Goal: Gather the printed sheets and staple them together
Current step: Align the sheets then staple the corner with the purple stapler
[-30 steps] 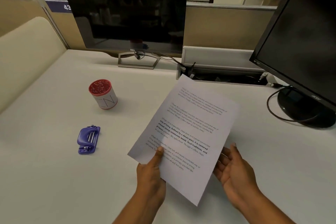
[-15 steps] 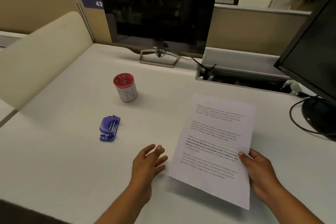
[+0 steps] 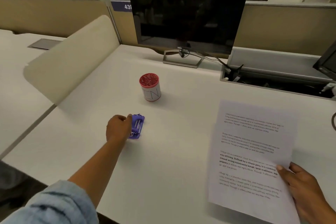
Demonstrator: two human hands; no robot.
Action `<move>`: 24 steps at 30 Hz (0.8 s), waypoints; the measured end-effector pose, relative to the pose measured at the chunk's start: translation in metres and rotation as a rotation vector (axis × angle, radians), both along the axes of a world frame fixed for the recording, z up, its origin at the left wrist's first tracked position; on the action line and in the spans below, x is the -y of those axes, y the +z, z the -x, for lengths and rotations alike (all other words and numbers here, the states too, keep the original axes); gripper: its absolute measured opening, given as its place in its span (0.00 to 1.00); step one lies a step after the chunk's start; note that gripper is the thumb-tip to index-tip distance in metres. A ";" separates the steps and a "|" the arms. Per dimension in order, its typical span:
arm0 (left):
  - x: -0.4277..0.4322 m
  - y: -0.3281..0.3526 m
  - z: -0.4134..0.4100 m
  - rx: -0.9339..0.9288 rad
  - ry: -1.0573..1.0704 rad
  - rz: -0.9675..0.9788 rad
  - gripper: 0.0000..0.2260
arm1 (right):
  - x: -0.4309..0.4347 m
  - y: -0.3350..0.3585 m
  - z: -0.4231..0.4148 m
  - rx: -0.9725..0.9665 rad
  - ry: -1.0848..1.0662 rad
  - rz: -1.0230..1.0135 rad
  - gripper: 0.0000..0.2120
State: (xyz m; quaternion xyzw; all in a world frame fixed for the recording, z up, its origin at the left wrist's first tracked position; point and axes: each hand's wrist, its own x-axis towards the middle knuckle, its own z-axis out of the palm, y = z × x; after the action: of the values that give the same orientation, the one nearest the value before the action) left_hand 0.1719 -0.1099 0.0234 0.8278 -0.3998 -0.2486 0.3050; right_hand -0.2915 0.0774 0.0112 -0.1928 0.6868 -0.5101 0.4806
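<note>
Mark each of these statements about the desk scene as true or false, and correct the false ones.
1. The left hand is at the purple stapler. True.
2. The right hand holds the printed sheets at their lower right edge. True.
3. The red-rimmed cup lies tipped on its side. False: it stands upright on the desk.
4. The stapler is already pressed on the sheets. False: it lies apart from them, to their left.
5. The Dell monitor shows a document. False: its screen is dark.
</note>
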 end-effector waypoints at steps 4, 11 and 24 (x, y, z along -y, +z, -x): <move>0.010 -0.008 -0.001 -0.086 -0.097 -0.168 0.15 | 0.000 -0.001 0.002 -0.001 0.022 0.013 0.08; 0.000 0.003 0.026 -0.380 -0.095 -0.106 0.10 | -0.002 -0.003 0.003 -0.021 0.025 0.032 0.08; -0.074 0.016 0.129 -0.786 -0.532 -0.238 0.14 | -0.005 -0.012 0.007 0.000 0.047 0.055 0.09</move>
State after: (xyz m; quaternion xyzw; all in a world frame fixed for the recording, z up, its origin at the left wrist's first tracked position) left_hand 0.0426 -0.0357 0.0398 0.5697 -0.4211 -0.6554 0.2621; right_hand -0.2982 0.0825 -0.0010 -0.2220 0.6677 -0.5176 0.4868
